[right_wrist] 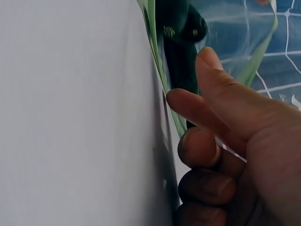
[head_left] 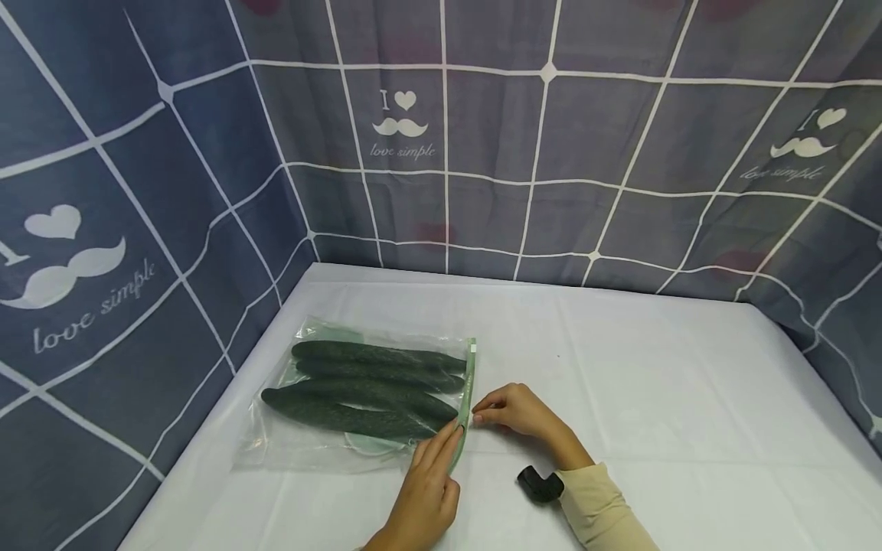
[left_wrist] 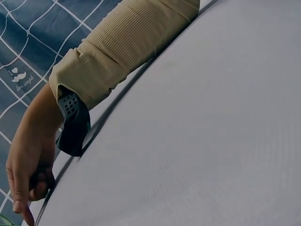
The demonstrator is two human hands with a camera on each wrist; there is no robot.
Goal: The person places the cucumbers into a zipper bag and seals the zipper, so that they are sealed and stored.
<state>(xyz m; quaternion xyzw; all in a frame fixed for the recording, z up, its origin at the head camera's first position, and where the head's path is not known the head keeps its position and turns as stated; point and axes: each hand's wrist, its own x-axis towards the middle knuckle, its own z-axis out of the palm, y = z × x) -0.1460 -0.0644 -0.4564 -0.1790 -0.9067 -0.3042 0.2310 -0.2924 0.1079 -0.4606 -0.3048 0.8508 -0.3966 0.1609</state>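
Observation:
A clear zip bag (head_left: 276, 448) with a green strip along its right edge lies on the white table. Several long dark green cucumbers (head_left: 358, 394) are inside. My left hand (head_left: 429, 490) rests on the bag's lower right corner, its fingers extended along the strip. At the strip's outer side is my right hand (head_left: 517, 413), fingertips close to the edge. In the right wrist view, its thumb and index finger stand apart beside the green strip (right_wrist: 157, 52), with the other fingers curled and nothing held. The left wrist view shows the right forearm's beige sleeve (left_wrist: 117, 47).
A black wrist mount (head_left: 540, 485) sits at the right cuff. White cloth (head_left: 689, 398) covers the table. Blue-grey curtains (head_left: 482, 145) with white grid lines hang behind and along the sides.

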